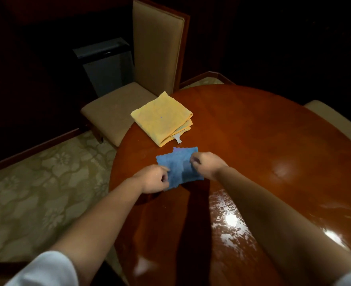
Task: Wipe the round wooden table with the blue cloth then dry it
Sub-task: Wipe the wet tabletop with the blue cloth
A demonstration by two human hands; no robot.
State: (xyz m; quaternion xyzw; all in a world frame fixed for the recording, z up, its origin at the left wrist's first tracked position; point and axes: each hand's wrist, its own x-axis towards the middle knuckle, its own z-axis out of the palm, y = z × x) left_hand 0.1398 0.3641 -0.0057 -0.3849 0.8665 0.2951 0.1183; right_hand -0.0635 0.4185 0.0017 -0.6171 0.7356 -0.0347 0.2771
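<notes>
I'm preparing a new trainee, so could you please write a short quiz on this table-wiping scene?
1. True or false: the blue cloth is gripped by one hand only.
2. Which item lies folded and untouched on the round wooden table? A) yellow towel B) sponge C) paper roll
3. Fill in: the folded item sits near the table's far-left edge, beside an upholstered ____.

Key:
1. False; the left hand and right hand each pinch an edge.
2. A, the yellow towel.
3. chair.
</notes>
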